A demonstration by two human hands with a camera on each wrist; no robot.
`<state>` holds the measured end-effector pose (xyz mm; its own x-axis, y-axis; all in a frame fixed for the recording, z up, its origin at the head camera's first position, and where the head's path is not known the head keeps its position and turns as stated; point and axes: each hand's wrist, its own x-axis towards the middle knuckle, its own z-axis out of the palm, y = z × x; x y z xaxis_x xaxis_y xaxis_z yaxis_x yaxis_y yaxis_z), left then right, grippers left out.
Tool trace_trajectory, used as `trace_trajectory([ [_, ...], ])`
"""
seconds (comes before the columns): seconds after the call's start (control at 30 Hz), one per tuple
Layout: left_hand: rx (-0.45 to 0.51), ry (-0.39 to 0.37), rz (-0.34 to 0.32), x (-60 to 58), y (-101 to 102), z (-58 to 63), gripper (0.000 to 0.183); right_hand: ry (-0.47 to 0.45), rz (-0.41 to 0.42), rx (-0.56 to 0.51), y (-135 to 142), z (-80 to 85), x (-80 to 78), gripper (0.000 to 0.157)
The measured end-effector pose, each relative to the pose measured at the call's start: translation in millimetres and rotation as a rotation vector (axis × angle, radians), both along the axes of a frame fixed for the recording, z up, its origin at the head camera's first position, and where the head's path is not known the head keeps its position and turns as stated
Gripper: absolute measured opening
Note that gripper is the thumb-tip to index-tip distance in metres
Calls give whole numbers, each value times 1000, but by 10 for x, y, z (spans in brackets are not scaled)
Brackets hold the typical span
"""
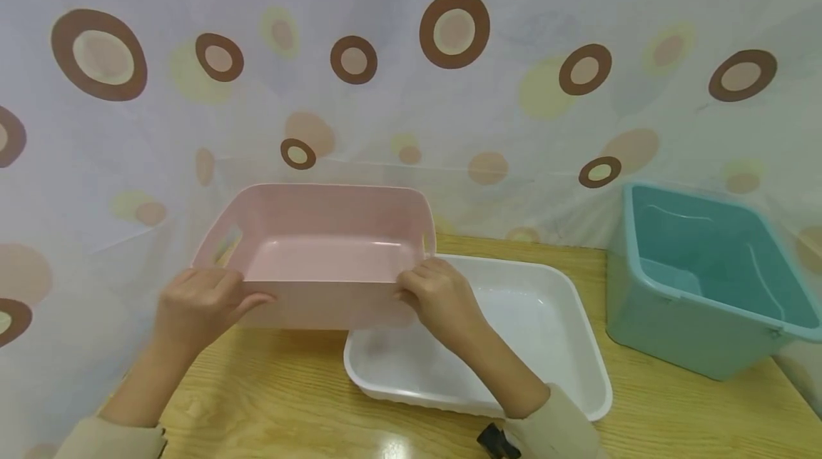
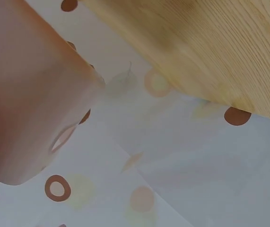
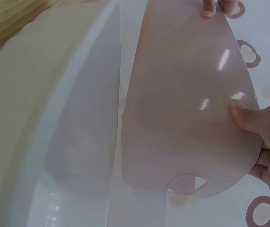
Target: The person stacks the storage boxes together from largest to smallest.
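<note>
I saw the person's left hand (image 1: pixel 199 298) and right hand (image 1: pixel 443 295) gripping the near rim of a pink bin (image 1: pixel 327 252), thumbs on its outer face and fingers curled over the edge. The bin was held tilted above the wooden table (image 1: pixel 270 387), partly hiding a white tray (image 1: pixel 514 330), while a teal bin (image 1: pixel 668 338) stood well to the right.
</note>
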<state>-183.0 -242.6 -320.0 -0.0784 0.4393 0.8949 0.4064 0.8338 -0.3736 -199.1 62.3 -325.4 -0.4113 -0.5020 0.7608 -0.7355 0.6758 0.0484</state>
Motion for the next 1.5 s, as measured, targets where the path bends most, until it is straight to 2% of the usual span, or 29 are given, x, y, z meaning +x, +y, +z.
trace_trajectory([
  [0.27,8,20,2,-5,161,8,62,29,-4,-10,157,-3,8,23],
  [0.73,10,43,-36,-41,443,24,60,3,6,-20,482,24,51,22],
  [1.2,-7,51,-70,-116,711,30,59,-2,-41,-20,771,49,142,24],
  [1.5,-2,64,-78,-192,876,-71,59,7,-43,-7,978,48,194,25],
])
